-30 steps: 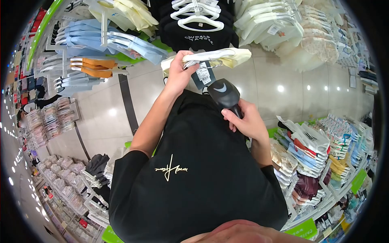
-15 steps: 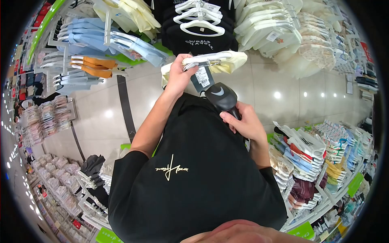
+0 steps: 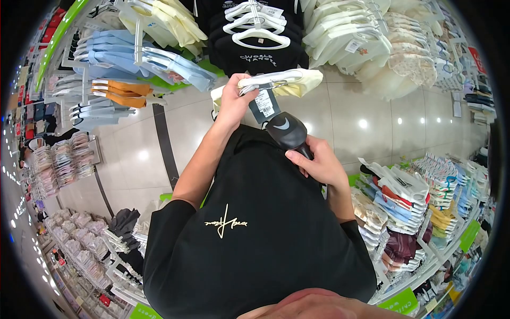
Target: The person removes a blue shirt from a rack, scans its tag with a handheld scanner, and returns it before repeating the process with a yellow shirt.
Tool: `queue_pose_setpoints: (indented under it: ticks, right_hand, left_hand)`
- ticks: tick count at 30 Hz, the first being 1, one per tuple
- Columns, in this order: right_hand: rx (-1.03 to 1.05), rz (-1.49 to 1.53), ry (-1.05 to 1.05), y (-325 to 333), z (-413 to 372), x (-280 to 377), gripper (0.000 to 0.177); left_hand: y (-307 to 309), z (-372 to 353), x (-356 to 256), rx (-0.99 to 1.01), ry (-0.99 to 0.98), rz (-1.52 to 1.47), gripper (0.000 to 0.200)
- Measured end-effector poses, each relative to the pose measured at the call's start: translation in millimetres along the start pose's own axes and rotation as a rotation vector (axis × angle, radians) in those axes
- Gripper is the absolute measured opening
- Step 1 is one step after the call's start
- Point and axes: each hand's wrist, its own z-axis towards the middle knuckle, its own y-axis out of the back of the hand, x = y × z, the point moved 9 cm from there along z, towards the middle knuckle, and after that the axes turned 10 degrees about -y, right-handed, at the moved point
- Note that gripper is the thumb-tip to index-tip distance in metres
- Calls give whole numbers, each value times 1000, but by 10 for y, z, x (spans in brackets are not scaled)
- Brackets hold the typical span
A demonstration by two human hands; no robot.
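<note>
My left hand point(image 3: 237, 99) is closed around the top of a white hanger point(image 3: 277, 78), its fingertips near the tag. A pale yellow garment point(image 3: 308, 84) hangs from that hanger, its lower part hidden. Below the hanger dangles a dark price tag point(image 3: 264, 105) with a white barcode label facing me. My right hand point(image 3: 320, 161) grips the handle of a black barcode scanner point(image 3: 287, 131). The scanner's head points up and left, right at the lower edge of the tag.
Black shirts on white hangers point(image 3: 260, 45) hang straight ahead. Blue garments point(image 3: 114, 53) are on a rack to the left, cream ones point(image 3: 348, 45) to the right. Folded and hung clothes point(image 3: 396, 204) fill a rack at my right side. Tiled floor point(image 3: 366, 122) lies between the racks.
The scanner and my right hand have shifted slightly left. The tag hangs at nearly the same spot, and my left hand keeps its hold on the hanger.
</note>
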Motion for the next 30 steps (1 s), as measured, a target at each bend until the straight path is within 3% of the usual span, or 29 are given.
queue_pose_setpoints:
  ticks: [21,24,30]
  right_hand:
    - [-3,-114,8,-20,-5,126,45]
    - [-30,-201,173,-8,-29,234,46]
    - [74,16,115,98,-56,47,41]
  left_hand:
    - [59,-40,-69,12,3,0,32]
    - [53,-28,-62,38,0,2,34]
    - [46,-86,-182,161,26,-14,34]
